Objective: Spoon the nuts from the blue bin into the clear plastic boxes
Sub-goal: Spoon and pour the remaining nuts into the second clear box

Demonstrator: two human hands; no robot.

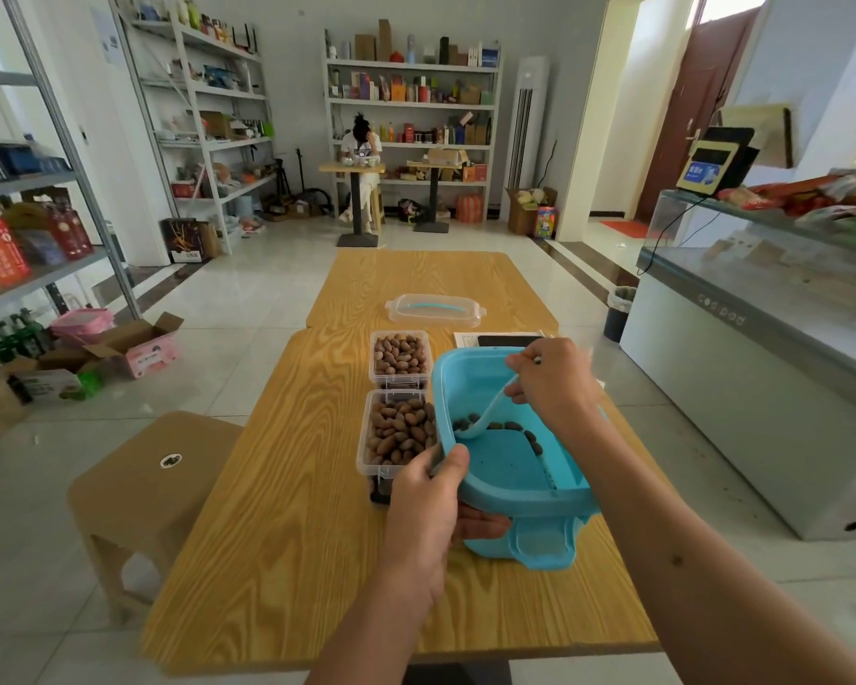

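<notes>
- The left hand is nearest. Its thumb hooks over the near rim of the blue bin and its fingers curl under, so it grips the bin and tips it up.
- The right hand is farther away, over the bin. Its fingers pinch the top of a pale spoon.
- The spoon slants down and to the left. Its bowl sits low in the bin, touching the nuts.
- Only a few nuts are left, lying in a thin curved row in the low part of the tipped bin.
- Two clear plastic boxes stand just left of the bin: the near box touches the bin and looks full, and the far box looks nearly full.
- So I think a loaded spoon must go left, over the bin's rim.
- A clear lid lies farther back on the wooden table.
</notes>
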